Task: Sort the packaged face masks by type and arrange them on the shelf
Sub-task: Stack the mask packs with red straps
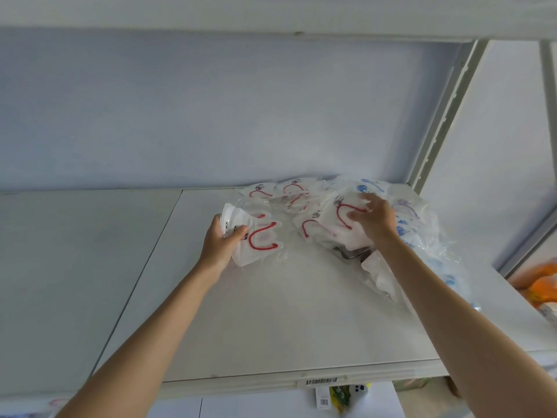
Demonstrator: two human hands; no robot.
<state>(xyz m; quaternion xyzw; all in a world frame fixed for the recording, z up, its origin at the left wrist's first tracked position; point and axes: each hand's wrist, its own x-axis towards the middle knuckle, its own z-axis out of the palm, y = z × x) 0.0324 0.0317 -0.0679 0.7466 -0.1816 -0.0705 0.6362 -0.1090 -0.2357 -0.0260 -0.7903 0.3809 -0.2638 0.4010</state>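
Observation:
A loose heap of clear-packaged white face masks lies at the back right of the white shelf (271,321). Some have red ear loops (291,191), others blue print (369,185). My left hand (220,244) grips a small stack of red-loop masks (259,239) at its left edge, lifted a little off the shelf. My right hand (372,217) rests on the heap with fingers curled over a red-loop mask (340,223). Something dark (351,253) shows under the heap, below my right wrist.
The shelf's back wall and a slotted upright post (446,116) close the right rear corner. A shelf board runs overhead. A neighbouring shelf to the right holds orange packages (542,285). A barcode label (321,381) sits on the front edge, with goods below.

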